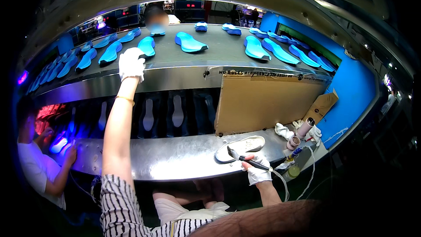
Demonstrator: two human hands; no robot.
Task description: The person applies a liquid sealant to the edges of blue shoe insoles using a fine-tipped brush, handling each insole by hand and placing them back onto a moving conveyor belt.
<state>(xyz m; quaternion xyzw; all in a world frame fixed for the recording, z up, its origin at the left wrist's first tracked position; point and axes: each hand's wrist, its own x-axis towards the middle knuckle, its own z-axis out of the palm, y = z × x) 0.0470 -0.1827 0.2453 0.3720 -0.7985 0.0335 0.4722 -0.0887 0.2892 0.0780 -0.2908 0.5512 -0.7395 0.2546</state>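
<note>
My left arm stretches up to a conveyor belt (pixel 166 53). There my left hand (pixel 131 64), in a white glove, closes at the near end of a blue shoe sole (pixel 148 45); the fingertips are partly hidden. Low on the right, my right hand (pixel 258 171), also gloved with bare fingertips, grips a black-handled brush (pixel 254 163) with a pale tube trailing from its back end. The brush's tip is over a white lace-up shoe (pixel 242 148) lying on the metal shelf (pixel 175 153); whether it touches the shoe I cannot tell.
Several more blue soles (pixel 190 42) lie along the belt. A cardboard sheet (pixel 267 103) stands behind the shoe. Right of it are a thread cone (pixel 305 126), crumpled white gloves (pixel 284 131) and a jar (pixel 291 173). Another person (pixel 41 162) works at left.
</note>
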